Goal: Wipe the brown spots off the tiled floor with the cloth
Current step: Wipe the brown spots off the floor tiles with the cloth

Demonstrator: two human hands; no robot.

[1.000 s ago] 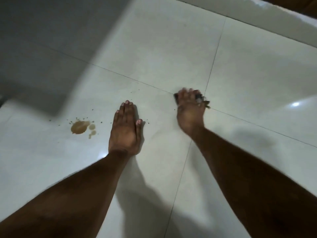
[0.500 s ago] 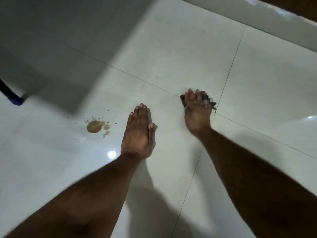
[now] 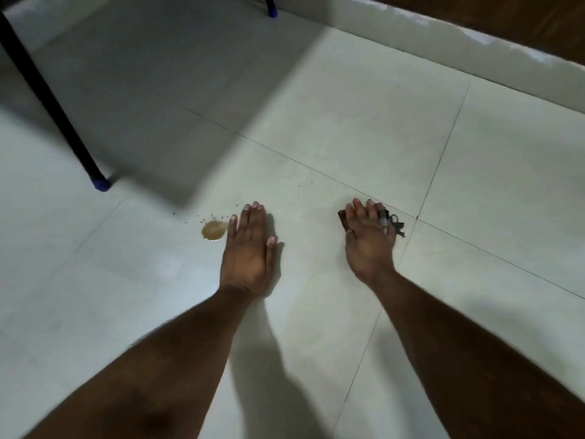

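A brown puddle [image 3: 214,230] lies on the pale tiled floor [image 3: 348,122], ringed by tiny brown specks; more specks dot the tile toward the grout line [image 3: 305,184]. My left hand [image 3: 248,251] rests flat on the floor, fingers together, its little finger touching the puddle's right edge. My right hand [image 3: 368,240] presses down on a small dark cloth [image 3: 394,224], which mostly hides under the fingers; frayed ends stick out on the right and a dark corner on the left.
A black table leg with a blue foot [image 3: 100,183] stands left of the puddle. A second blue-footed leg [image 3: 271,11] is at the top. A white skirting [image 3: 474,49] and brown wall run along the upper right.
The view has swung so the table legs came into sight. My left hand now touches the puddle, where a gap lay before. My right hand stays on the cloth.
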